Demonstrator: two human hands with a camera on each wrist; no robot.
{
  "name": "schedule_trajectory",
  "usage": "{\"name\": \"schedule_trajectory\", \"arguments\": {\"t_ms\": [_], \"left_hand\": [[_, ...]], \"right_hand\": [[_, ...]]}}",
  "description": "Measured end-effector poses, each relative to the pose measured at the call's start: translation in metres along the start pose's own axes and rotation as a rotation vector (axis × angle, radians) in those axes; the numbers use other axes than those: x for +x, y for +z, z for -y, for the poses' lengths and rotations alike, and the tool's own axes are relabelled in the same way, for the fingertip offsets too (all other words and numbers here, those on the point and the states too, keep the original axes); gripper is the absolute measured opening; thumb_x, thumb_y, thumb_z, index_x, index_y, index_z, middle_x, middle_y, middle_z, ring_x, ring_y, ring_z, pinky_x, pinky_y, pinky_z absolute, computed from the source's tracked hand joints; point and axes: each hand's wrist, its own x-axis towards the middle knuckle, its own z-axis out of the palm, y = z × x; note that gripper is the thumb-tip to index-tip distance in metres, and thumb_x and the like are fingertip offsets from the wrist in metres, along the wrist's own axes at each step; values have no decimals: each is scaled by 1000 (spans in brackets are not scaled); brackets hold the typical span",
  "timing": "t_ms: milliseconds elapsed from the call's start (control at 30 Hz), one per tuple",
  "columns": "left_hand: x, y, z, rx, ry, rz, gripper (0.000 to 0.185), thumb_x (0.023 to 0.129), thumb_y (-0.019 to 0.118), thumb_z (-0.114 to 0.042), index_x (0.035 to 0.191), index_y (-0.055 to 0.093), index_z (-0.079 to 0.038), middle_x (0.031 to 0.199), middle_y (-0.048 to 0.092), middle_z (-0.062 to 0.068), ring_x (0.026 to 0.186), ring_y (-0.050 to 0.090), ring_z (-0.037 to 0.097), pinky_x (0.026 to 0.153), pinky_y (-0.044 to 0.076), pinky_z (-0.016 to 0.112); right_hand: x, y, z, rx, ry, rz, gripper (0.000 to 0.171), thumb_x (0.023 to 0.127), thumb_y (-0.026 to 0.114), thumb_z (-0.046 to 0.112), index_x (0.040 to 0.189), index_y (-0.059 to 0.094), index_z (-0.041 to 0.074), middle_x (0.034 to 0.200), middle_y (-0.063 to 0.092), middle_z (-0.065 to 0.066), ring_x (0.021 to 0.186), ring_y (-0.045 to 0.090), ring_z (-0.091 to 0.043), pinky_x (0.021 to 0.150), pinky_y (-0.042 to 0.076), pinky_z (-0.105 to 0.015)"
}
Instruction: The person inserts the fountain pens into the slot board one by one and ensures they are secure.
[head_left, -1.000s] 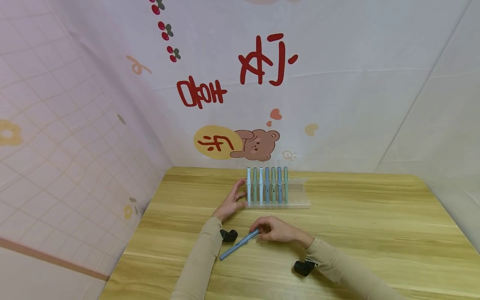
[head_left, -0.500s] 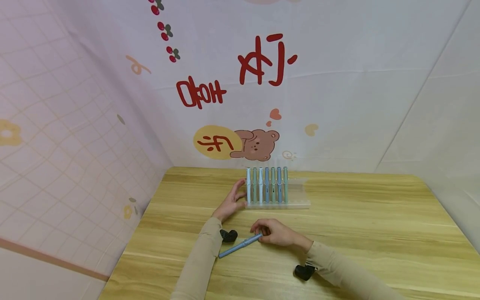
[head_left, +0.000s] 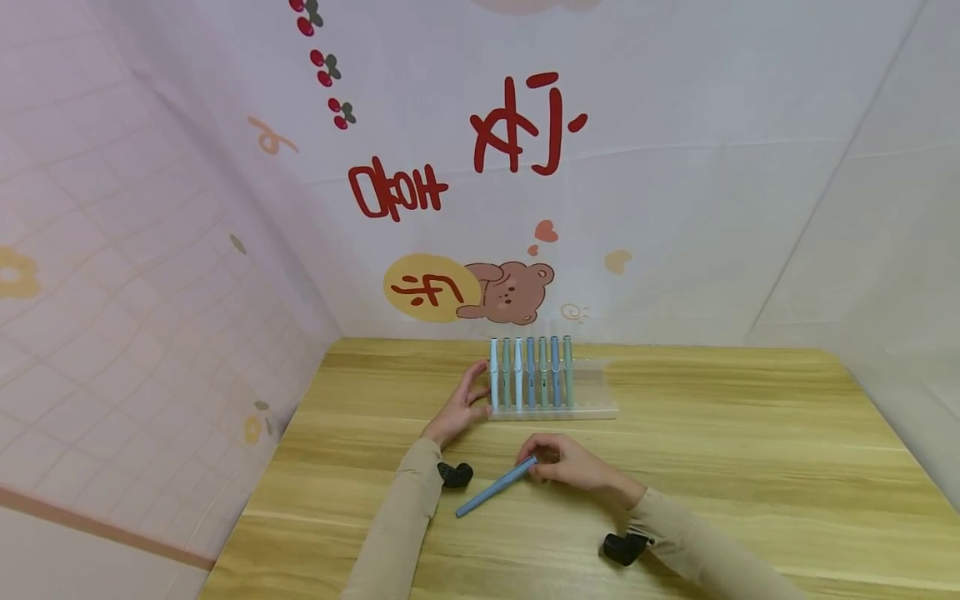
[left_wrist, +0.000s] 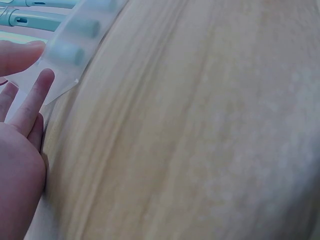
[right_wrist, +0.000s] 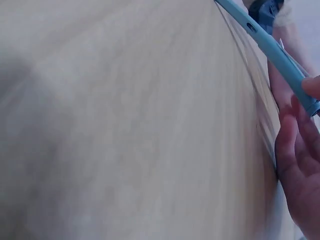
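A clear plastic pen stand [head_left: 596,387] stands near the table's back edge, with several capped fountain pens [head_left: 531,383] in light blue, green and darker blue upright in its left part. My left hand [head_left: 453,414] touches the stand's left end, thumb low at the front, fingers spread and fairly straight. In front of the stand, my right hand [head_left: 573,464] pinches a blue fountain pen [head_left: 495,487] by its capped end. That pen slants down to the left; in the right wrist view its ink window shows on the blue barrel [right_wrist: 270,46].
Wood-grain table [head_left: 720,442] surface extends to both sides and in front of the stand. A printed cloth backdrop [head_left: 675,208] rises behind the table's back edge. Black wrist devices [head_left: 625,548] sit on both cuffs.
My right hand has shifted slightly right with the pen, and the pen's tilt has altered a little. The left hand stays at the stand's end. The head view has shifted slightly.
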Motion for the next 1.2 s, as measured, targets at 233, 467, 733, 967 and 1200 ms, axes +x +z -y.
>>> {"name": "schedule_trajectory", "arguments": {"t_ms": [233, 467, 733, 967, 1200], "left_hand": [[1, -2, 7, 2, 10, -8, 88, 86, 56, 16, 155, 14, -19, 160, 6, 14, 133, 31, 43, 103, 34, 53], [1, -1, 9, 18, 15, -25, 87, 86, 57, 14, 155, 12, -14, 160, 8, 12, 132, 33, 42, 101, 37, 51], [0, -1, 8, 7, -3, -41, 89, 86, 57, 15, 154, 18, -26, 160, 10, 7, 133, 34, 40, 103, 34, 53], [2, -1, 10, 13, 11, -17, 88, 88, 55, 15, 156, 9, -17, 160, 5, 12, 134, 30, 43, 104, 31, 57], [1, -1, 10, 21, 2, -39, 87, 87, 57, 15, 155, 16, -19, 160, 11, 8, 133, 35, 40, 102, 37, 51]], "right_hand": [[-5, -10, -1, 133, 19, -26, 20, 92, 55, -8, 110, 54, -16, 97, 59, -35, 80, 61, -26, 64, 52, -30], [-11, -26, -2, 219, 32, -152, 24, 94, 54, -5, 114, 51, -19, 107, 63, -26, 92, 64, -18, 76, 54, -39], [-17, -47, -2, 239, -27, -300, 29, 92, 54, -8, 115, 46, -24, 106, 68, -9, 92, 65, -19, 77, 54, -32], [-28, -65, 1, 270, 27, -377, 34, 94, 54, -6, 120, 43, -24, 109, 67, -14, 92, 64, -16, 80, 53, -35], [-40, -94, 10, 356, 6, -420, 28, 97, 48, -6, 122, 48, -17, 112, 67, -7, 97, 63, -12, 83, 51, -33]]}}
